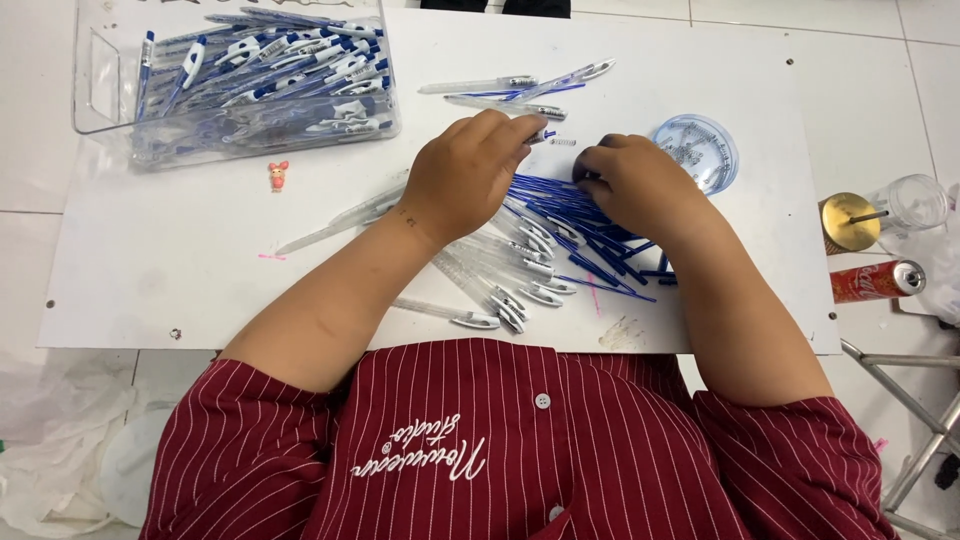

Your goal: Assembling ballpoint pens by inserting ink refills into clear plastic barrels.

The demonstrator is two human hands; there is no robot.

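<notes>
With the left hand pinching a small pen part and the right hand curled on the refills mid-surface, the loose spring between them could easily roll away if nudged.

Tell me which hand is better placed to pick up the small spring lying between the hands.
Probably the left hand: its fingers end right beside the spring. The right hand is curled over the blue refills.
</notes>
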